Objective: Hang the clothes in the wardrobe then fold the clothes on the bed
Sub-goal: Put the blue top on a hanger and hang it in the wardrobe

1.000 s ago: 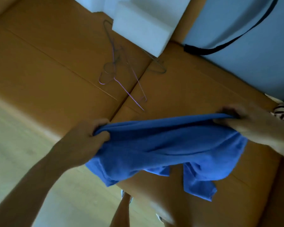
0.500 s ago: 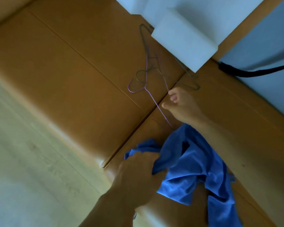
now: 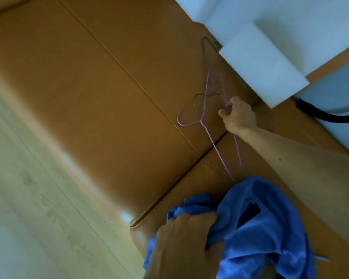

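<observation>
1. Head view, looking steeply down: two bare hands work over a tan leather surface [image 3: 89, 97] with stitched seams, and pale wooden floor [image 3: 38, 218] shows along the left.
2. At the lower edge, the left grip [image 3: 185, 244] has its fingers curled tightly into a bunched blue garment [image 3: 270, 234]. The garment lies crumpled on the near corner of the tan surface and partly hangs over the edge.
3. Reaching away from the body, the right grip [image 3: 238, 115] pinches the thin wire of a purple hanger [image 3: 237, 152] between thumb and curled fingers. One straight side of that hanger trails back under the wrist.
4. Just left of it, a second purple wire hanger [image 3: 210, 137] lies flat, its hook curling left and its long side running down to touch the blue garment.
5. A grey wire hanger [image 3: 205, 49] is tangled with the purple ones, further from the body.
6. A white block [image 3: 260, 71] sits beyond the hangers, near the right grip.
7. A black strap [image 3: 320, 117] crosses the far right edge.
</observation>
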A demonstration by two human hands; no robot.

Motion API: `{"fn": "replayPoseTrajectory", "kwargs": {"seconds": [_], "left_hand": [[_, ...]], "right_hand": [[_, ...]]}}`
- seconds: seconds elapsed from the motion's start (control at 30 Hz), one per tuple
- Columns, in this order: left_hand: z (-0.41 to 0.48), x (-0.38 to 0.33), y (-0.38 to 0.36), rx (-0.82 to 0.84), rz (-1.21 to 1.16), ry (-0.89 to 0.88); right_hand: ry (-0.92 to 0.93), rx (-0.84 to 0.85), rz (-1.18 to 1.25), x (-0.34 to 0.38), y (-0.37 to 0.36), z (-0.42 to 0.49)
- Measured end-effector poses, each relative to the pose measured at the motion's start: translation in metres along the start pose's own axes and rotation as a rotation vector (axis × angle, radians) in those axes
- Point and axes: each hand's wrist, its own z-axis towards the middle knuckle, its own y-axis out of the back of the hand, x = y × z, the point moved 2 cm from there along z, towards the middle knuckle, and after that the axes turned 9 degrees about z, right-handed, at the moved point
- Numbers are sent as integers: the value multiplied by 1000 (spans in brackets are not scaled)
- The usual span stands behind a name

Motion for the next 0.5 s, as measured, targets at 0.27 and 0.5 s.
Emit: {"fn": "replayPoseTrajectory", "kwargs": {"seconds": [0.27,0.5], "left_hand": [[-6,-20,18,-30,-88,-24],[-12,-50,13,103,79,-56]], "right_hand": [[-8,-256,370,22,76,-29],[29,-393,839,8,157,-98]]}}
